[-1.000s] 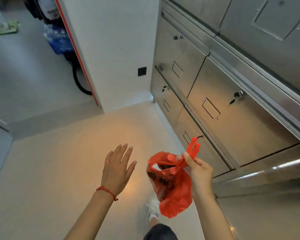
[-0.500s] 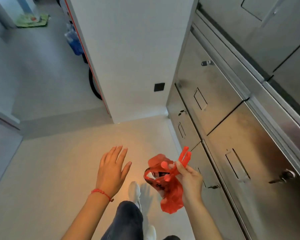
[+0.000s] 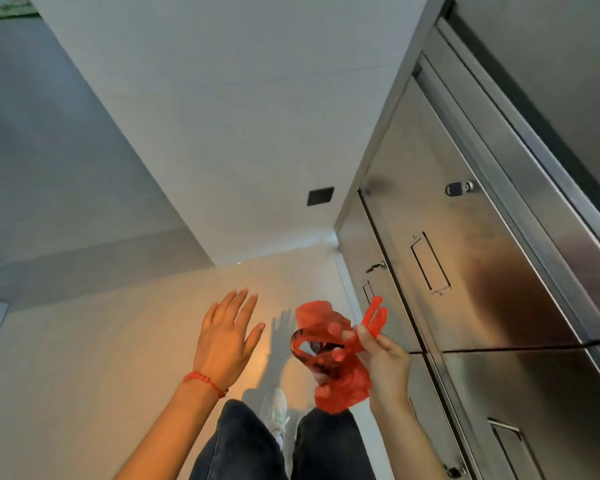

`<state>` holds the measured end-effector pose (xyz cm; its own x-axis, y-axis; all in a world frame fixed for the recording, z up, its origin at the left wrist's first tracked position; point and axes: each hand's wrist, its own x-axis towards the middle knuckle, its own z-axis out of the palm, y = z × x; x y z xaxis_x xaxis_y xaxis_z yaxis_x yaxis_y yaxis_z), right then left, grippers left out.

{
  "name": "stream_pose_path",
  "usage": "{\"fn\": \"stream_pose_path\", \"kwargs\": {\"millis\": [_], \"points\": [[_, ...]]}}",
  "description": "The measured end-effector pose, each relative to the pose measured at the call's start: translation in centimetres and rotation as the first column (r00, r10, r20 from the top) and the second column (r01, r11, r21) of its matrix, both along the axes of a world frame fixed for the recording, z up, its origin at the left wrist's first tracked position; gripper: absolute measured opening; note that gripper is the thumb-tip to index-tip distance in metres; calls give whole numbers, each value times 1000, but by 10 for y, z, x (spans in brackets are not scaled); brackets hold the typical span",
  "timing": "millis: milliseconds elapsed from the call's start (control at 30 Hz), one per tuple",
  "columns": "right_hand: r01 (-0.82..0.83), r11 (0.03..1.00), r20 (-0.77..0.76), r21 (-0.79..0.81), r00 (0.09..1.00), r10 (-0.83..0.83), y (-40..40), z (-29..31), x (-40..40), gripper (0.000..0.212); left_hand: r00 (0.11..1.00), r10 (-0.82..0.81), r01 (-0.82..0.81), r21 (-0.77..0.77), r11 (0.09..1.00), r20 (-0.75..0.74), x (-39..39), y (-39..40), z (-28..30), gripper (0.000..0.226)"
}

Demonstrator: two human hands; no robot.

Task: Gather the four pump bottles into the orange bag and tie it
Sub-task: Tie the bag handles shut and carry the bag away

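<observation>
Step in hand: carrying the orange bag (image 3: 336,362) toward the bottles; by my judgement the gathering has not begun, since the bag hangs limp and crumpled and looks to hold nothing.
Right hand (image 3: 387,358): fingers and thumb curled round the bag's handle strips, which stick up above my grip; the body of the bag hangs below and to the left of the hand, its mouth partly gaping.
Left hand (image 3: 227,336): fingers straight and spread, palm down, holding nothing, apart from the bag on its left side; red string bracelet (image 3: 203,381) on the wrist.
Bag location: in the air in front of me, above my legs and the pale floor (image 3: 94,358), near the steel cabinet (image 3: 482,271) on the right.
Pump bottles: none in view; I cannot tell where they stand.
Next move, as judged: locate the four bottles, then bring the left hand to the bag's rim to spread the mouth wide, as thin film of this kind tends to cling shut.
Risk: handles may slip if one strip is released too soon.
Writing: dark print on the bag near its mouth, too creased to read. No labels legible on the cabinet doors.
</observation>
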<state>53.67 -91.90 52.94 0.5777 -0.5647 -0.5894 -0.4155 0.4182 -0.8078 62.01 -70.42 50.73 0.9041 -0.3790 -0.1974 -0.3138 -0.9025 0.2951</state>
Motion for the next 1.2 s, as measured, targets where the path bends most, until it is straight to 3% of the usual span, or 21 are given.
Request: {"fn": "stream_pose_path", "kwargs": {"millis": [400, 567, 933, 1200], "points": [[-133, 991, -84, -21, 988, 131, -31, -99, 165, 22, 995, 83, -82, 14, 997, -49, 125, -39, -80, 52], [-125, 990, -94, -62, 988, 119, -36, -170, 216, 6, 995, 93, -93, -10, 996, -36, 165, -38, -148, 50], [-93, 988, -99, -120, 992, 81, -25, -349, 282, 14, 999, 28, -29, -37, 999, -22, 230, -28, -315, 54], [-73, 994, -90, -80, 994, 66, -21, -435, 324, 10, 994, 5, -6, -5, 1000, -111, 243, -28, -389, 54]]}}
